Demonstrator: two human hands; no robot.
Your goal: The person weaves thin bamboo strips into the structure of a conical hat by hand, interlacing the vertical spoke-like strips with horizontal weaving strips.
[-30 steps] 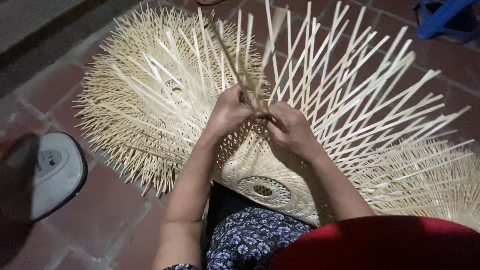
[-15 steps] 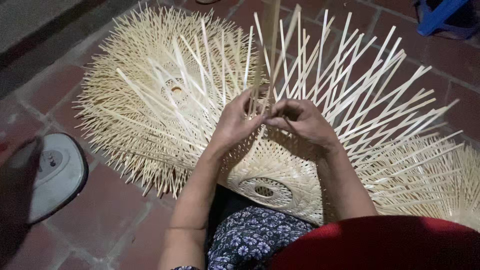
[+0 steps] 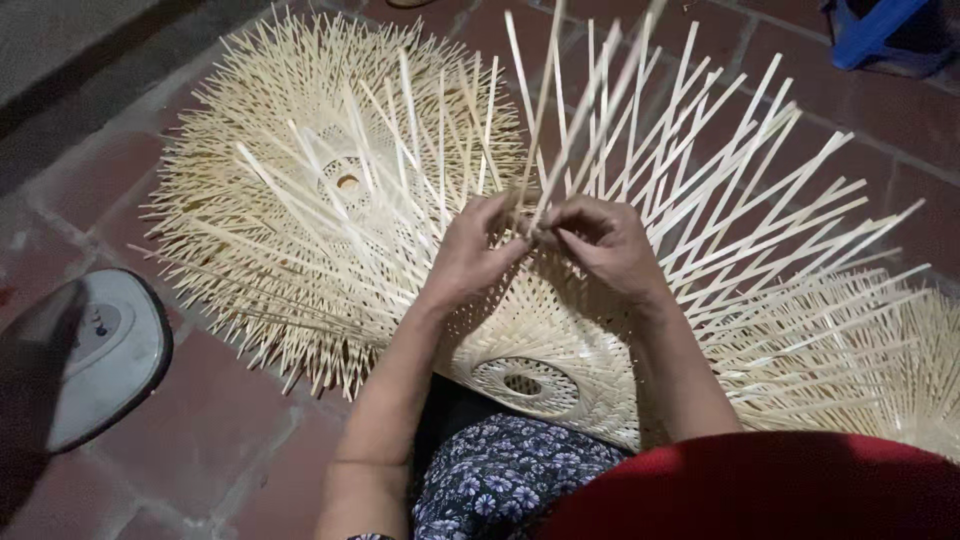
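A half-woven bamboo piece [image 3: 560, 345] rests on my lap, its round hub [image 3: 523, 384] toward me and long loose strips [image 3: 720, 190] fanning up and to the right. My left hand [image 3: 470, 255] and my right hand [image 3: 600, 245] meet at the woven edge in the middle of the view. Both pinch thin bamboo strips [image 3: 545, 190] that stand upward between the fingers. The fingertips of the two hands almost touch.
A finished spiky bamboo weave [image 3: 320, 200] lies on the red brick floor [image 3: 200, 440] to the left, another [image 3: 900, 380] at the right edge. A grey-white oval appliance [image 3: 95, 360] sits at the left. A blue plastic stool [image 3: 880, 30] is top right.
My hands have stayed at the woven edge, shifting slightly right and up along it. The upright strips between my fingers have changed their lean and crossing.
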